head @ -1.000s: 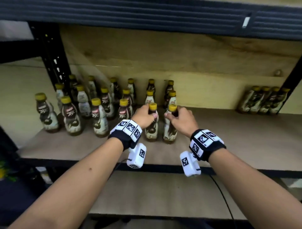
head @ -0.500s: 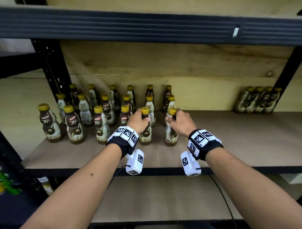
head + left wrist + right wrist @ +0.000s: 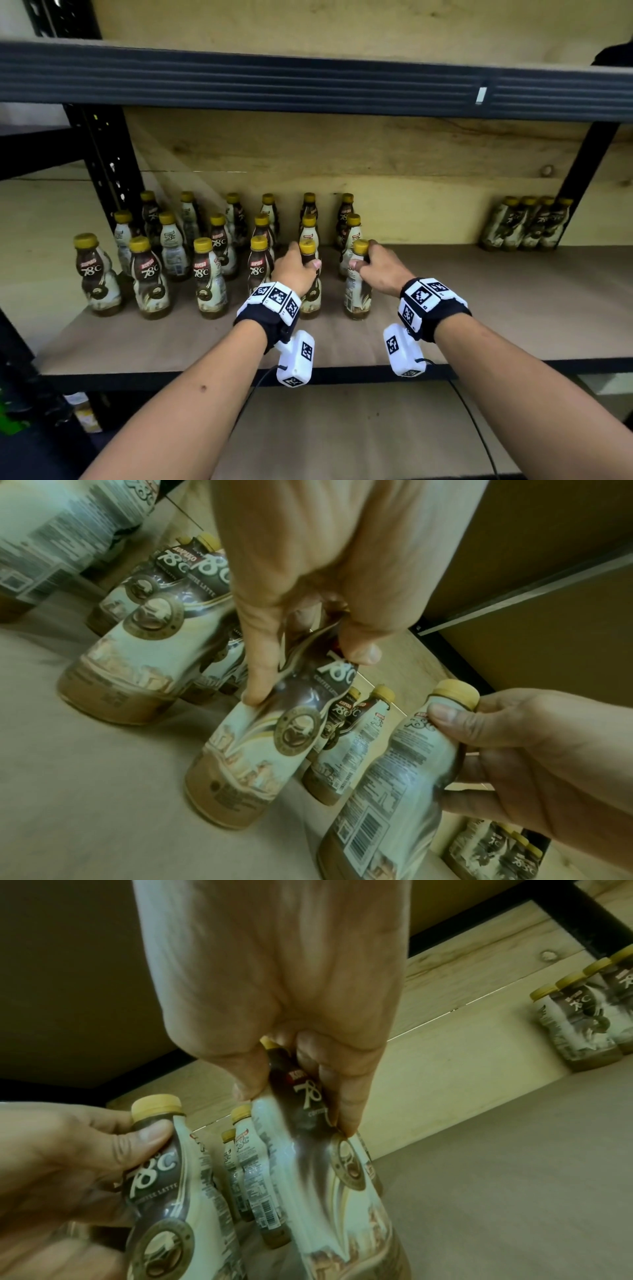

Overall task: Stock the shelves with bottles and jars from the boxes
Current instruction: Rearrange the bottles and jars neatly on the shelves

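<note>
While both bottles stand on shelf point(image 3: 513, 308), left hand point(image 3: 294, 270) grips left bottle point(image 3: 310, 294) at neck, right hand point(image 3: 383, 270) grips right bottle point(image 3: 358, 294) likewise, beside stocked rows point(image 3: 191, 246). Likely full, moderately heavy, slick sleeve; neck below cap safest hold.

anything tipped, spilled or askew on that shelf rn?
No spill or fallen bottle in view. One oddity: labels face mixed ways. The bottle in the right hand grip shows its barcode side to the aisle, while the left hand bottle shows its front. The shrink-wrapped pack sits apart at the far right.
</note>
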A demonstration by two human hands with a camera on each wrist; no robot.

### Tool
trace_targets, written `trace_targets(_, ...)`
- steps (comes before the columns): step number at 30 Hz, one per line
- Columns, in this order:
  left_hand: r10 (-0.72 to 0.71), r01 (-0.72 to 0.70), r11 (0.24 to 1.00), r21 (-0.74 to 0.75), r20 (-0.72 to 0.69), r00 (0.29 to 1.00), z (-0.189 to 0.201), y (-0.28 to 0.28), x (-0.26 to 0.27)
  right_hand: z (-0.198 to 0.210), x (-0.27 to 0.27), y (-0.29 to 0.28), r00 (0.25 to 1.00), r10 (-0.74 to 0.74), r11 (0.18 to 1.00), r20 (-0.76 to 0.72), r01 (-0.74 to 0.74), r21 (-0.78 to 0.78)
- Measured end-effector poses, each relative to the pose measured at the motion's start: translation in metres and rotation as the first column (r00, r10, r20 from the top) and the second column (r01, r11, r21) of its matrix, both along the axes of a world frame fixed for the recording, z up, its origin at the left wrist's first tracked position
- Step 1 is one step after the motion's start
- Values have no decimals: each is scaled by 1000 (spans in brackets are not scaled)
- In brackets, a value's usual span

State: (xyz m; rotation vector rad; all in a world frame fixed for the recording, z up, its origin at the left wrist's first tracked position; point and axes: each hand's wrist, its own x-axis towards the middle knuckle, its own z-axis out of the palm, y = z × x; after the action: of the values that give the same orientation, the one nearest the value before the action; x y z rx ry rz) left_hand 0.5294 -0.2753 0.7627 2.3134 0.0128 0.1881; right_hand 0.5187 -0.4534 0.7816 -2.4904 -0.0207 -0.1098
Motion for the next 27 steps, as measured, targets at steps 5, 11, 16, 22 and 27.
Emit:
trace_targets(5,-32,32,999,-8,-17,999,1,3,3,-3,-1,0,1000,-4,1000,4,3,23)
trace_targets(11,-40,40,999,-5,-49,998,3,4,3,-6,-4,1,999,-20,994,26,17,112)
trace_targets(16,-37,37,999,5,39,999,26,7,6,3,-4,1,995,-42,971,85,21,237)
trace_targets(22,-162,139,984,114,223,961,83,-22,18,31,-4,-35,977,-123,960,172,73,270)
trace_targets(27,-295,275,955,109,277,915,105,-111,38,35,-3,-116,938,-271,941,216,212,263)
